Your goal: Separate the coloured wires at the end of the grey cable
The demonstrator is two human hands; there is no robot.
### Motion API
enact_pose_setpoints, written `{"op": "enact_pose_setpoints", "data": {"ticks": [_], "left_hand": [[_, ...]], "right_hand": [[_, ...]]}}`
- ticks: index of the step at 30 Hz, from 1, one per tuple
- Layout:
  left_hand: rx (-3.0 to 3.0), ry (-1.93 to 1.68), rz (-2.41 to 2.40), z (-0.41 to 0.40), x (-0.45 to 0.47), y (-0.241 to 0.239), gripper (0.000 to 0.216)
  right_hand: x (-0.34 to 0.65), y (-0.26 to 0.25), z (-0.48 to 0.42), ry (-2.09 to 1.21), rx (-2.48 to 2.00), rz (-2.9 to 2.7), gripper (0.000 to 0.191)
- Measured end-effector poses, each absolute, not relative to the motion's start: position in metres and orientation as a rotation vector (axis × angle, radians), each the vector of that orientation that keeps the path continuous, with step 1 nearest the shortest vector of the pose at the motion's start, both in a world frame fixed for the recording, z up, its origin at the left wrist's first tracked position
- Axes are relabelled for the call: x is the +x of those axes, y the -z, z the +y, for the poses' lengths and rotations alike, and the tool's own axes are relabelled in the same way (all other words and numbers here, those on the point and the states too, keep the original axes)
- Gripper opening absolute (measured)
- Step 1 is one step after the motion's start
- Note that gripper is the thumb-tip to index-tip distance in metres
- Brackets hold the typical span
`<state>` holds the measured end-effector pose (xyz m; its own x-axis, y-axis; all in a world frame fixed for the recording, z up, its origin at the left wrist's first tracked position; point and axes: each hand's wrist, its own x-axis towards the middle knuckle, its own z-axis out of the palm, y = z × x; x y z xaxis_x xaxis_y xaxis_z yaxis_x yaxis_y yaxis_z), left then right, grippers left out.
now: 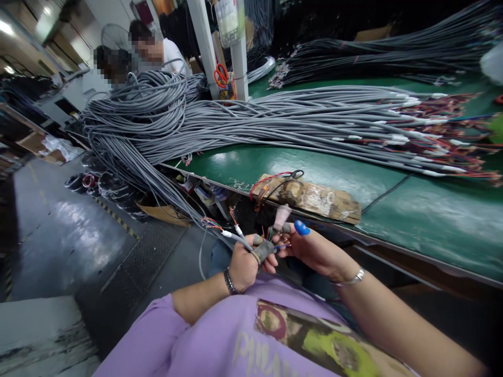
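My left hand (245,264) is closed round a grey cable (244,242), its thumb and fingertips wrapped in grey finger covers. Thin coloured wires (270,234) fan out of the cable end between both hands. My right hand (302,246) pinches at these wires with covered fingertips; a blue wrap (302,228) sits on one digit and a pale pinkish cover on another. Just beyond my left hand, more cable ends with white sleeves (227,234) and bared coloured wires stick out. Which single wire my right fingers grip is too small to tell.
Before me runs a green workbench (393,209) with a wooden block (314,199) at its edge. A large bundle of grey cables (243,123) lies along it and hangs off the left end. Orange-handled scissors (221,75) hang on a white post (240,68). Two people sit at far left.
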<state>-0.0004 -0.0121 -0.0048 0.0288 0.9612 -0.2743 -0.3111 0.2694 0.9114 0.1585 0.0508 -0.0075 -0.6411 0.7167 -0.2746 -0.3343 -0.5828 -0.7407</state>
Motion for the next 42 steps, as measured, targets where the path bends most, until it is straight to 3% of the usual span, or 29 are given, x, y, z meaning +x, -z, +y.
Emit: {"op": "enact_pose_setpoints", "data": {"ticks": [5,11,15,21,31,42], "left_hand": [[0.902,-1.016,1.11,-0.012,-0.002,0.01,0.042],[0.952,-0.678,1.082,-0.008,-0.002,0.003,0.045],[0.896,-0.777,1.116,-0.009,-0.002,0.003,0.046],[0.816,-1.006,1.115,-0.01,-0.001,0.011,0.043],[0.976,-0.803,1.121,-0.011,-0.004,0.003,0.048],[0.698,-1.111,1.132,-0.01,0.002,0.007,0.045]], "right_hand": [[0.163,-0.001,0.041,-1.969,-0.95,-1.208,0.037],[0.162,-0.001,0.039,-1.794,-0.999,-1.606,0.035],[0.167,0.003,0.04,-1.77,-1.005,-1.481,0.039],[0.172,0.011,0.032,-1.985,-0.977,-1.15,0.044],[0.156,0.008,0.025,-1.831,-0.986,-1.243,0.032],[0.145,0.003,0.024,-1.798,-0.99,-1.052,0.027]]}}
